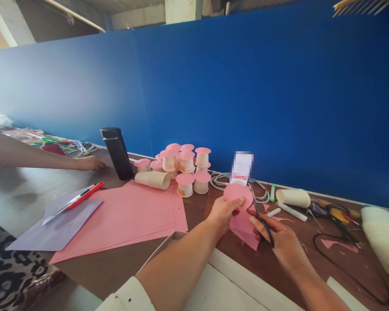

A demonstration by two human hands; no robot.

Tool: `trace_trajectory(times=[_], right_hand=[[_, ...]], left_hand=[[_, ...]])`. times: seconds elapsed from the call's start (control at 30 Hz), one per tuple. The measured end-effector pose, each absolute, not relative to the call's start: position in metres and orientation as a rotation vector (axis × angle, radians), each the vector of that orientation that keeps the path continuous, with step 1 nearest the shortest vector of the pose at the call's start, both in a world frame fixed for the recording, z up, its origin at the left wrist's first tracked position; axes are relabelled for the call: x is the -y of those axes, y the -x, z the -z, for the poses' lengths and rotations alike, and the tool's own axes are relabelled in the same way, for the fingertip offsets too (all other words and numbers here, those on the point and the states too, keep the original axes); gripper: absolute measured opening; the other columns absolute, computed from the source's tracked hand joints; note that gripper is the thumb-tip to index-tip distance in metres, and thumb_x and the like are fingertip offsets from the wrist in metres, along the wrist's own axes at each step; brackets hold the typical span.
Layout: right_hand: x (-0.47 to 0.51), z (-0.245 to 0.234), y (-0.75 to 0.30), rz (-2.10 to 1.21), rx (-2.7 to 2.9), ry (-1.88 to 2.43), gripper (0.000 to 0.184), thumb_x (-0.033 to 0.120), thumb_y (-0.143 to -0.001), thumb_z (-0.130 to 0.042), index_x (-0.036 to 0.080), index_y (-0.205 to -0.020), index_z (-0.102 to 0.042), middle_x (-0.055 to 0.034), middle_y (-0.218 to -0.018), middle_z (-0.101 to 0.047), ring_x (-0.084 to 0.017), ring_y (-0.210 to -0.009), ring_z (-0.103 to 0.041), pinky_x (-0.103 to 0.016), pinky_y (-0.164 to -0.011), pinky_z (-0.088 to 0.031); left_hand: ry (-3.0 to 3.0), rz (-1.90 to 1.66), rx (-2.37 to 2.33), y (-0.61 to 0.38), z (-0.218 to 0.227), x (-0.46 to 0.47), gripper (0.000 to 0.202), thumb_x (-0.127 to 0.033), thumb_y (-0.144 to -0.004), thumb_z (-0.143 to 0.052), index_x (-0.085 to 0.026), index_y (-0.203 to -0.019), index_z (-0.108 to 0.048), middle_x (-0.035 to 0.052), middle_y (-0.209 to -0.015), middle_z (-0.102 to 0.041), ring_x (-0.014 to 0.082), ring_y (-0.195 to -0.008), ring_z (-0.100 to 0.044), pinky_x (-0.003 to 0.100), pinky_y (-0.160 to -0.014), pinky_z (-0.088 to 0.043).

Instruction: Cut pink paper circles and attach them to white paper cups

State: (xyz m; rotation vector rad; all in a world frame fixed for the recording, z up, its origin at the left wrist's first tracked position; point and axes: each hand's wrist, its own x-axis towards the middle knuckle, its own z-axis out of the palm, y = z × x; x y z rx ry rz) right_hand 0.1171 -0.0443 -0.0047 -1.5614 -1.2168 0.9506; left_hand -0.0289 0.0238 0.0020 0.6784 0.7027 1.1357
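Observation:
My left hand (223,214) pinches a pink sheet of paper, thumb on top. Its upper part is a rounded pink disc (236,193), and a pointed pink piece (244,231) hangs below, perhaps still joined to it. Black-handled scissors (266,229) sit in my right hand (280,239), fingers through the loops. The blades stand upright along the disc's right edge; whether they are closed on the paper I cannot tell. Beyond my hands, several paper cups with pink discs on top (185,180) stand grouped and partly stacked against the blue wall.
Pink sheets (123,216), a lilac sheet (74,229) and a red utility knife (78,199) lie left. Nested cups (152,179) lie by a black flask (117,153). Another person's hand (90,163) rests beyond it. Cables, a white cup (293,197) and stacked cups (381,235) lie right.

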Motion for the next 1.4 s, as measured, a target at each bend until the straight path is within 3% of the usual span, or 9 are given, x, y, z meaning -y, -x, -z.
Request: trace_trajectory(times=[1.4], right_hand=[[0.0437, 0.0051, -0.1169, -0.946, 1.225, 1.577, 0.056, 0.043, -0.070, -0.076, 0.021, -0.121, -0.071, 0.0029, -0.067, -0.063, -0.015, -0.062, -0.058, -0.026, -0.059, -0.045]], left_hand=[[-0.684, -1.165, -0.738, 0.0291, -0.0031, -0.0245, 0.048, -0.036, -0.047, -0.087, -0.008, -0.082, -0.070, 0.0072, -0.074, -0.064, 0.0126, -0.064, -0.052, 0.028, -0.064, -0.039]])
